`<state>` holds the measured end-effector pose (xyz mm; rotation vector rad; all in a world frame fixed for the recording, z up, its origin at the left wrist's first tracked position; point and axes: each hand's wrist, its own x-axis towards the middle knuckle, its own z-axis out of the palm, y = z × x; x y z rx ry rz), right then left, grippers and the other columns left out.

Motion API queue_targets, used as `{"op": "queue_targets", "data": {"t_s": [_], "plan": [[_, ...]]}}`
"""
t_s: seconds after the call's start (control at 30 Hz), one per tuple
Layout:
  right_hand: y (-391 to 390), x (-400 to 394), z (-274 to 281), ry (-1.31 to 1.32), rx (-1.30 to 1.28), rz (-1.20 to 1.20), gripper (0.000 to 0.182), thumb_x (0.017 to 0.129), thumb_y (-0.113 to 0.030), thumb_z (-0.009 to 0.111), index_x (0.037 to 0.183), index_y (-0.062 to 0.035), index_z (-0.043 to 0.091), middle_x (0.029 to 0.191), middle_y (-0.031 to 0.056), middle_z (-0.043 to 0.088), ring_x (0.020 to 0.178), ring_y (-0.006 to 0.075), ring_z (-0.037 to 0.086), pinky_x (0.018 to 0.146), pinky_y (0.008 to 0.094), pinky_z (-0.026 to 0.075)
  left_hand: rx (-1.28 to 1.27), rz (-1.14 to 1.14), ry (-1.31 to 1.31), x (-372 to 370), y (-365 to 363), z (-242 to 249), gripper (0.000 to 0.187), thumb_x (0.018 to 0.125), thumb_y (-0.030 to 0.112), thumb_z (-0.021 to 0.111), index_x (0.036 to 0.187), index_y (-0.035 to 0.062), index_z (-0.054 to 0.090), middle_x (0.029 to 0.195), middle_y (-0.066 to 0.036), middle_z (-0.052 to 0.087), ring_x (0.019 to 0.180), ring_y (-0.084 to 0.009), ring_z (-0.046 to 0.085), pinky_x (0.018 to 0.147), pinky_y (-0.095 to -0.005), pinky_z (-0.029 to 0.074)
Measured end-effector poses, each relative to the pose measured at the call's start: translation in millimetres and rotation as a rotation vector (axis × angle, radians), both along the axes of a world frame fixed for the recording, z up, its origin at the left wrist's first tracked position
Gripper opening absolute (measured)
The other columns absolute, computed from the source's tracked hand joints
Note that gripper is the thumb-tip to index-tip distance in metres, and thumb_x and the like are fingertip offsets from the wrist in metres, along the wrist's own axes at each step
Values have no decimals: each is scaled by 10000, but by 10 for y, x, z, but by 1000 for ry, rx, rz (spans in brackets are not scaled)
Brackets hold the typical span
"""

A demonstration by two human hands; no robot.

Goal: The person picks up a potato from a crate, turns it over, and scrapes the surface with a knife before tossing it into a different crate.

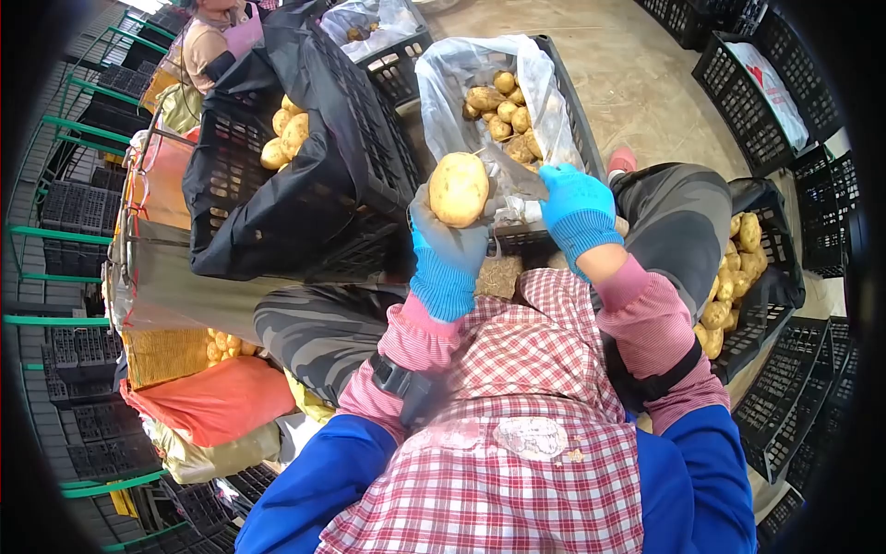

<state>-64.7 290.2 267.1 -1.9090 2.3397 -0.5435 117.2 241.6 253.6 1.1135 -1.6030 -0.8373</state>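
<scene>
My left hand (448,235), in a blue glove with a soiled grey palm, is closed round a large pale potato (459,189). It holds the potato up at the near side of a black crate (574,102) with a clear plastic liner (443,78). Inside that crate lies a pile of potatoes (503,115), some with dirt on them. At the crate's near right corner is my right hand (579,210), also blue-gloved, with its fingers bent together beside greyish plastic. Whatever those fingers grip is too hidden to name.
To the left stands a black-lined crate (249,222) with several potatoes. On the right, by my leg, another crate holds many potatoes (738,268). Stacked black crates (784,397) line the right side. An orange-red sack (217,402) lies lower left. Another person (217,46) is at the upper left.
</scene>
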Motion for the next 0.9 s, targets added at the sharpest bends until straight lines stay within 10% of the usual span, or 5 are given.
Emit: {"op": "queue_targets", "data": {"t_s": [0.3,0.43,0.57,0.67,0.9], "plan": [[-1,-15,62,-233,-248,12,239,846,-184,647,1080,-135,659,1054,153,669,842,356,669,693,443,535,278,-424,434,205,106,359,501,849,66,724,1284,-14,488,1274,-196,611,1048,-246,670,874,-328,560],[162,210,555,-1649,-107,258,578,800,-171,804,1322,-49,588,1171,89,666,816,222,690,708,349,544,564,-393,653,230,-44,100,458,957,182,561,1379,29,468,1295,-183,612,1063,-266,671,897,-372,569],[97,319,269,-1419,-247,385,606,781,-122,841,1323,-45,583,1157,69,624,833,113,630,714,265,537,211,-452,71,200,-29,103,554,1026,440,383,1399,40,473,1258,-166,634,1079,-265,669,918,-388,569],[115,322,350,-1452,-269,317,522,816,-152,824,1273,-35,601,1063,69,629,845,112,632,682,264,536,807,-366,689,73,-1,242,682,1041,574,254,1358,26,506,1212,-166,647,1055,-246,672,879,-370,576],[47,206,330,-1626,-97,-34,365,922,-271,732,1140,2,626,796,12,607,555,67,542,471,222,434,705,-432,426,-80,254,644,711,1052,593,189,1175,22,595,920,-121,698,722,-191,674,642,-291,558]]}}
